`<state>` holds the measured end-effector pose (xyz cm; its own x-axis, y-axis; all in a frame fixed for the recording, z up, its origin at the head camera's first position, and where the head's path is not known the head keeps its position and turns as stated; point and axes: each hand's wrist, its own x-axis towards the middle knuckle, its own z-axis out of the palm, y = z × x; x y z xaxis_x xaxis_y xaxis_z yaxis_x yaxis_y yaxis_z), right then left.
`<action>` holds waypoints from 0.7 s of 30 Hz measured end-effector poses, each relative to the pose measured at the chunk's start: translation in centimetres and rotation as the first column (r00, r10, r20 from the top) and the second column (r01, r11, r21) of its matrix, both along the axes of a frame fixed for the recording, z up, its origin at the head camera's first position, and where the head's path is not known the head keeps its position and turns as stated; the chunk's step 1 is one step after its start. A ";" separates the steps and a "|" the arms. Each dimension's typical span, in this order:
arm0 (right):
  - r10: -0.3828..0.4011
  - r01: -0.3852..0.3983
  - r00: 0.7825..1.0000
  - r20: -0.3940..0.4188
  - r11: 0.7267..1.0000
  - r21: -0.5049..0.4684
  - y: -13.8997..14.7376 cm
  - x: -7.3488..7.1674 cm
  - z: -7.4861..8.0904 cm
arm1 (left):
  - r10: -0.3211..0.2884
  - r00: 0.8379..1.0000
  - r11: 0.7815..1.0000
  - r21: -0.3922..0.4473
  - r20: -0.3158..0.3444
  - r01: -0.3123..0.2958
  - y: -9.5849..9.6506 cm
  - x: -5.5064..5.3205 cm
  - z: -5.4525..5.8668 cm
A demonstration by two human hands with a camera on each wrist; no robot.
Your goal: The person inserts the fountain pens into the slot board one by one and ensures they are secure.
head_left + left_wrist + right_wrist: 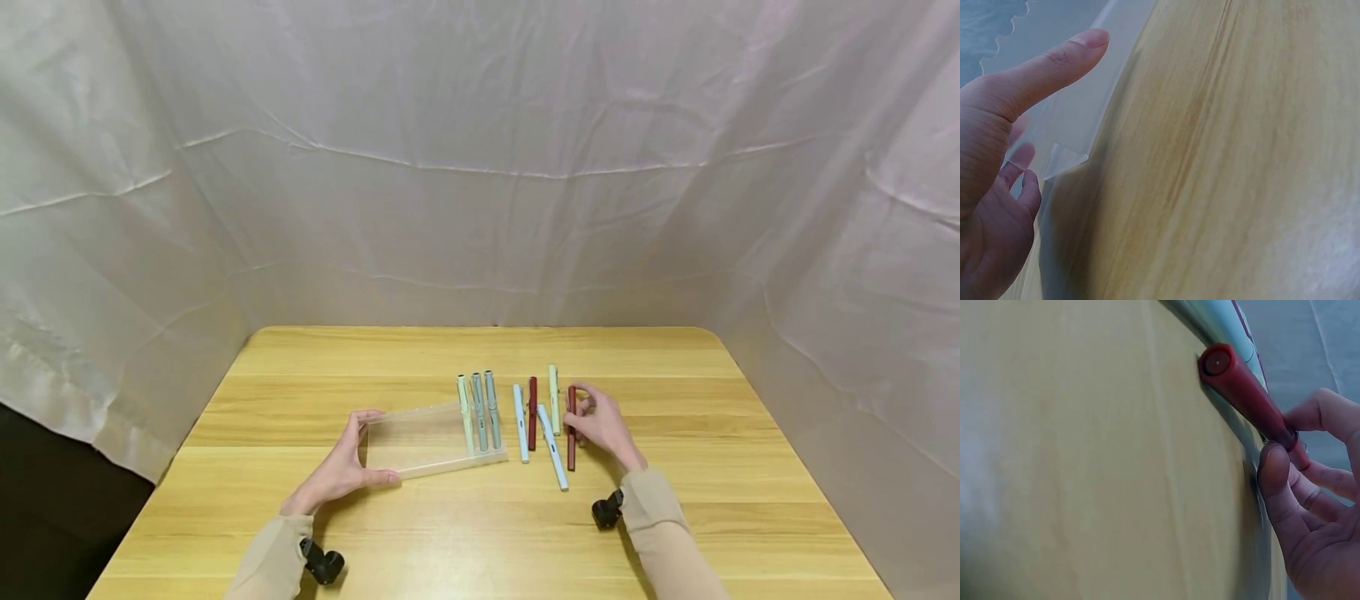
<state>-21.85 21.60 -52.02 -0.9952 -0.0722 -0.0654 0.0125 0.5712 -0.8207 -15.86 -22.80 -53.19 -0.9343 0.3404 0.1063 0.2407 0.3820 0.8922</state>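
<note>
My left hand (343, 465) grips the left end of a clear plastic tray (454, 462), thumb on the near wall and fingers at the far side. In the left wrist view the thumb lies along the tray's wall (1079, 115). One pale green pen (466, 414) and two blue-grey pens (479, 412) lie side by side in its right end, their tops reaching past the far edge. My right hand (604, 427) pinches a dark red pen (1244, 394) between thumb and fingers, at the right of the loose pens.
Between tray and right hand lie a light blue pen (521, 423), another dark red pen (532, 414), a slanted light blue pen (553, 448) and a pale green pen (553, 400). Pale curtains (480, 233) surround the wooden table (480, 533) at the back and sides.
</note>
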 end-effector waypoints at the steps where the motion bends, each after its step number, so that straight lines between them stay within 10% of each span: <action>1: -0.001 0.001 1.000 -0.008 1.000 -0.009 0.0 0.1 0.0 | 0.001 1.000 1.000 0.002 -0.001 -0.001 0.0 0.0 0.0; 21: -0.030 0.017 0.997 -0.077 0.987 -0.162 -0.8 1.0 0.4 | -0.002 1.000 1.000 0.004 -0.015 0.002 0.1 0.0 0.0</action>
